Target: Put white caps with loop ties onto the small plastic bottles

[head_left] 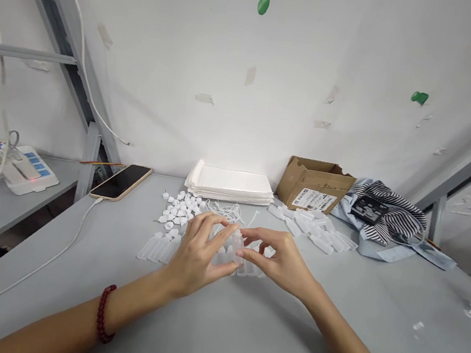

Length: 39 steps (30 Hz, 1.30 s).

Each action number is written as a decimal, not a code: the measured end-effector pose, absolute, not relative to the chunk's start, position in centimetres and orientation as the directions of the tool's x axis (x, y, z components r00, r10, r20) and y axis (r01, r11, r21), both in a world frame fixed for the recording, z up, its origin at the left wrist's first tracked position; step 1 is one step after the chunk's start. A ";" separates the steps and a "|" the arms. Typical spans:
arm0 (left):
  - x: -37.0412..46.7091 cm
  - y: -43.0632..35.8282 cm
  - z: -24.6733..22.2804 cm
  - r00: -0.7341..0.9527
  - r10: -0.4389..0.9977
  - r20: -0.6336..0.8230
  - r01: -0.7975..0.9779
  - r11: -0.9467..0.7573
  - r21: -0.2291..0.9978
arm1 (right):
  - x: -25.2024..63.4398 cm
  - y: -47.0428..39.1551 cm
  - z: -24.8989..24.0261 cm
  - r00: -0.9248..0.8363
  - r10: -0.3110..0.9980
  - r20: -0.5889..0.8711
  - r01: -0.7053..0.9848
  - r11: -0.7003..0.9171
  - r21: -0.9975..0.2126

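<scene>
Head view: gripping a translucent bottle (pixel 236 248) between thumb and fingertips of the half-curled left hand (pixel 199 251) and right hand (pixel 278 258), nearly upright over the table (pixel 247 330), near similar bottles (pixel 156 249) and loose white caps (pixel 177 210).

Just one head cam here, looking forward and down from above the near edge of the grey table (pixel 281 339), facing the wall (pixel 186 37).

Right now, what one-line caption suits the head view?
Left hand and right hand hold a small translucent bottle above a gray table, white caps nearby.
</scene>
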<state>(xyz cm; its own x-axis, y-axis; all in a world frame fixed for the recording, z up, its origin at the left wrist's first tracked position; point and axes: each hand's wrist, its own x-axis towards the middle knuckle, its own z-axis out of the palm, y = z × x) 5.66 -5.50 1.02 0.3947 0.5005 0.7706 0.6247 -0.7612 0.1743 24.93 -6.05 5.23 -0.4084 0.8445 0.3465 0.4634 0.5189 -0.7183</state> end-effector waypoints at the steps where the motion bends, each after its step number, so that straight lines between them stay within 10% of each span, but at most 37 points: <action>1: 5.6 -5.4 1.0 0.394 0.501 0.770 0.629 -0.758 0.172 | 25.1 -6.0 5.1 -0.437 0.816 0.379 0.479 0.568 -0.670; 7: 5.6 -5.2 0.9 0.363 0.428 0.828 0.593 -0.791 0.149 | 25.4 -6.0 4.7 -0.481 0.739 0.471 0.526 0.673 -0.519; 29: 5.7 -5.4 1.4 0.308 0.452 0.838 0.431 -0.851 0.301 | 25.2 -6.2 5.0 -0.510 0.738 0.441 0.490 0.671 -0.556; 39: 5.9 -6.0 1.6 0.267 0.766 0.585 0.236 -0.640 0.731 | 25.4 -6.0 4.9 -0.501 0.731 0.463 0.492 0.680 -0.543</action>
